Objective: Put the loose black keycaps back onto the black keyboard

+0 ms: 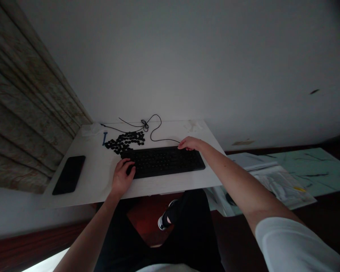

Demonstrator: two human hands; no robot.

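A black keyboard [164,161] lies across the white desk, a little tilted in my view. At its left end is my left hand [122,177], with curled fingers and thumb closed about the corner. My right hand [190,143] grips the keyboard's back edge from above, right beside the spot where the black cable [166,139] meets it. Whether the fingers also touch the cable I cannot tell. Many loose black keycaps [126,141] are spread behind the keyboard's left part. Near them lies a small blue tool [104,138].
On the desk's [99,177] left side lies a black phone [69,175]. Clear plastic [92,129] sits at the back left corner. A tied cable bundle [144,125] rests by the wall. To the right is a lower marble-patterned surface [323,166] with plastic bags [274,183].
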